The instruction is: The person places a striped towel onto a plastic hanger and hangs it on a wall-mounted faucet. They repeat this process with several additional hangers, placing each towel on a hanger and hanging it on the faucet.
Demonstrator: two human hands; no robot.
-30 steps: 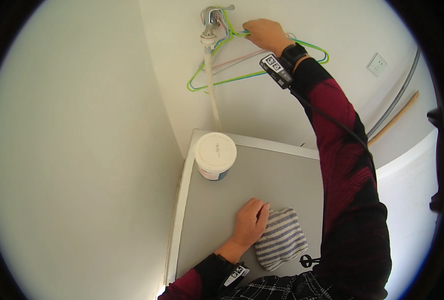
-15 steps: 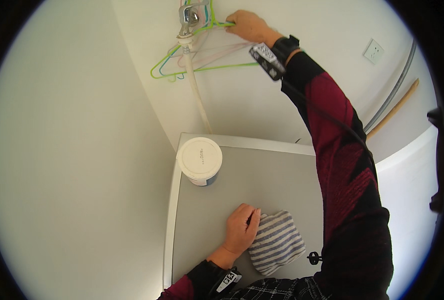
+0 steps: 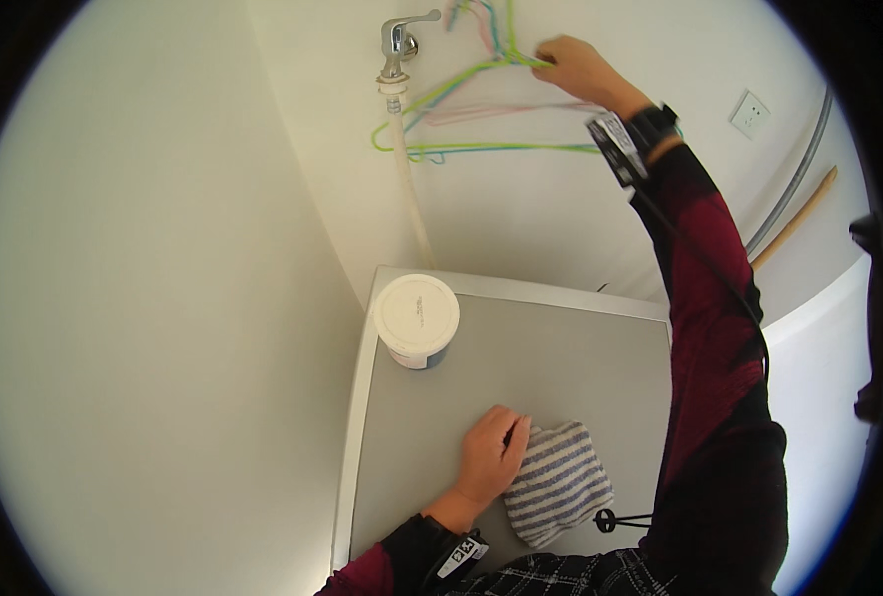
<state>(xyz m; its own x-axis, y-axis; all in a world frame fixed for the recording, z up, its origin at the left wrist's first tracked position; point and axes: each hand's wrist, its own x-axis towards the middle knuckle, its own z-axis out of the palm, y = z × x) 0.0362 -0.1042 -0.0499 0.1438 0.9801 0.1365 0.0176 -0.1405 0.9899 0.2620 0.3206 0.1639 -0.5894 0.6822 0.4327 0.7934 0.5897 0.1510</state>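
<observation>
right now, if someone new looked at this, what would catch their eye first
Probably the bunch of green, blue and pink hangers at the top, in front of the pale wall, with the right hand gripping it. Next might be the striped cloth low on the grey surface, beside the left hand, then the white lidded tub near the surface's far left corner.

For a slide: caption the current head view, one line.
Right hand holds green, blue and pink triangular hangers near a silver metal tap; left hand beside a blue-and-white striped cloth.
</observation>
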